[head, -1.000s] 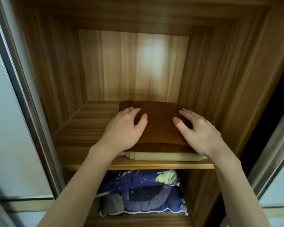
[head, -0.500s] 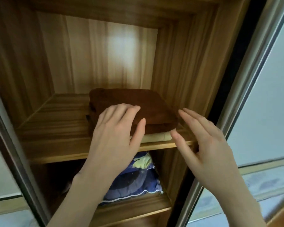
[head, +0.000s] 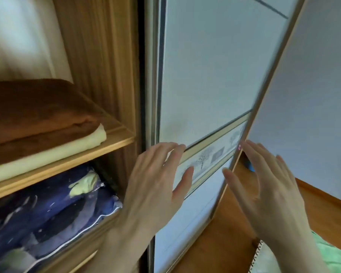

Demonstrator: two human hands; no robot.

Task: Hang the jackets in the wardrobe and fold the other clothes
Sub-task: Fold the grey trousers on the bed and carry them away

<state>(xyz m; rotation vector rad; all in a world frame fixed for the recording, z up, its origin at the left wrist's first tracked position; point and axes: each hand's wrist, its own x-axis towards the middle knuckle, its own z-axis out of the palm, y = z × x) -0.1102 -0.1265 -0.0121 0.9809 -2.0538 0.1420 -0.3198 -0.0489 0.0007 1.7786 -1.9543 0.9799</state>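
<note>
Both hands empty, left hand point(head: 156, 186) and right hand point(head: 264, 192) fingers spread wide before the sliding door point(head: 205, 75); folded brown garment point(head: 34, 113) sits shelved well left of the fingertips — stowing looks done, next: fetch another piece.

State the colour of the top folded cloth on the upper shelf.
Dark brown folded cloth, seen in the head view.
</note>
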